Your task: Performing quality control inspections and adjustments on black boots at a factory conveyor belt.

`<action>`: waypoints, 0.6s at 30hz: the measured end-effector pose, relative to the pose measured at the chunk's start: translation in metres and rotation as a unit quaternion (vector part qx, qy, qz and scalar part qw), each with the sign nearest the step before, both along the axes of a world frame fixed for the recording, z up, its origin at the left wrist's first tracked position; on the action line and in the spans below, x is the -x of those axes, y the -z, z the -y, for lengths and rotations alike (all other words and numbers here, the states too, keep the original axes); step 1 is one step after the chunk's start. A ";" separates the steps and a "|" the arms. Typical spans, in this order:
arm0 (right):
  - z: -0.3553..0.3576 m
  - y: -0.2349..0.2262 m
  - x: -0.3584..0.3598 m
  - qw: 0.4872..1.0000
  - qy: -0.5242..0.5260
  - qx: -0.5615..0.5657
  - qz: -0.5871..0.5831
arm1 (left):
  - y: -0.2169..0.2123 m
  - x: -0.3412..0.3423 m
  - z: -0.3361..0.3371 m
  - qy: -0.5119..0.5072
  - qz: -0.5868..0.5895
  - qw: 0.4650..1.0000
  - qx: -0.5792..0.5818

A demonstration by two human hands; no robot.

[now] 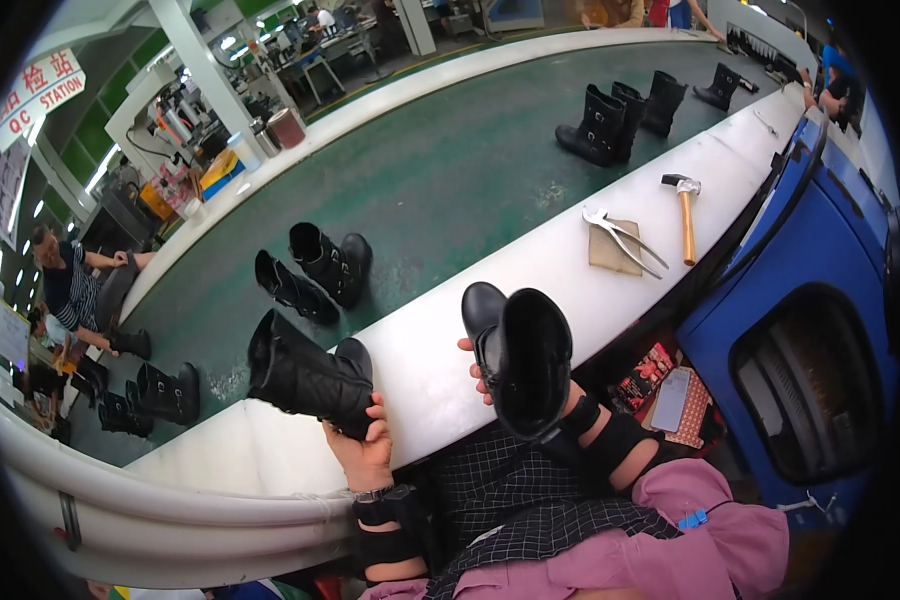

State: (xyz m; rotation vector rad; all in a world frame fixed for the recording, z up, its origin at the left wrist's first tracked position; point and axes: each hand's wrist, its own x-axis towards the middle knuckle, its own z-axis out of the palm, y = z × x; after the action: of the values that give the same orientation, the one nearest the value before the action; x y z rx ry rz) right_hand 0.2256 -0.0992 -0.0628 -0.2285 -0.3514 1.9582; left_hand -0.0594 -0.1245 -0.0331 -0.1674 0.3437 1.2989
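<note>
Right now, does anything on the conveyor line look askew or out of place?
Mostly tidy. One boot of the pair on the green belt lies tipped on its side beside its upright mate; the other pairs stand.

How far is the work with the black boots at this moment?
Done, it seems: boot pairs stand on the green belt. In hand: the left hand grips one black boot at the belt's edge, and the right hand holds a second boot. Left: neither held boot is on the belt yet.

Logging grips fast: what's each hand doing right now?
Left hand: closed on the left boot.
Right hand: holding the right boot, mostly hidden behind it.
</note>
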 end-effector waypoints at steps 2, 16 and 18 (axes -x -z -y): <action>0.007 -0.021 -0.004 0.990 -0.064 -0.084 -0.092 | 0.008 0.008 0.004 -0.075 -0.017 0.997 -0.001; 0.012 -0.042 -0.016 0.982 -0.136 -0.061 -0.113 | 0.005 0.001 0.040 -0.181 -0.067 0.981 -0.018; 0.007 -0.043 -0.013 0.986 -0.136 -0.030 -0.089 | -0.014 0.000 0.053 -0.181 -0.018 0.983 0.027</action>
State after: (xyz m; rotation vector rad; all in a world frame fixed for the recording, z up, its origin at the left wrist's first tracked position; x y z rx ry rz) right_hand 0.2388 -0.1064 -0.0194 0.0369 -0.3381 2.2126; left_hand -0.0591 -0.1779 -0.0195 -0.2621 0.3920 1.6547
